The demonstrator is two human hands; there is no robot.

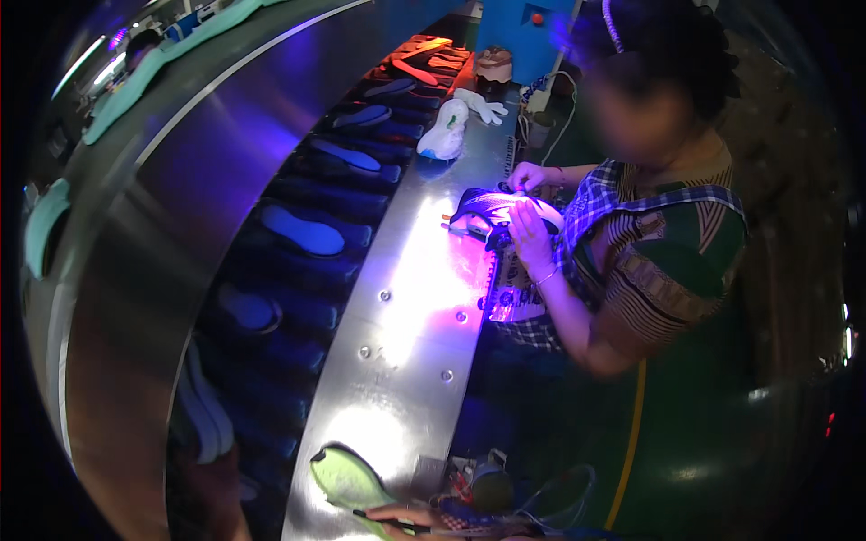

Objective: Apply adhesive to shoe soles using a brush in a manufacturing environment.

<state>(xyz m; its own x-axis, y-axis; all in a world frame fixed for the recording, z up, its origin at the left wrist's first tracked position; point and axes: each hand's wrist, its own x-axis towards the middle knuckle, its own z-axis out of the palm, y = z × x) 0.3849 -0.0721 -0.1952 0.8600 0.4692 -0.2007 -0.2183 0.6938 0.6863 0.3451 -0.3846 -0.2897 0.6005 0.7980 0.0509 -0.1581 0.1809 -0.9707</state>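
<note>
On the steel ledge at the bottom lies a lime-green shoe sole (350,480) with a dark patch at its tip. My right hand (410,515) is at its near end, fingers closed round a thin black stick-like tool (377,517) whose end lies over the sole. Its kind does not show. At the lower left, my left hand (215,473) reaches over the dark conveyor, at the lower end of a pair of pale soles (204,410). Shadow hides its fingers, so I cannot tell whether it grips them.
Soles, one of them blue (302,231), ride the slatted conveyor (271,361) beside the steel ledge (410,347). Across the ledge a co-worker (658,243) handles a shoe (492,212) under purple light. Farther along lie a white shoe piece (444,133) and glove (483,106). Cables (564,500) hang at lower right.
</note>
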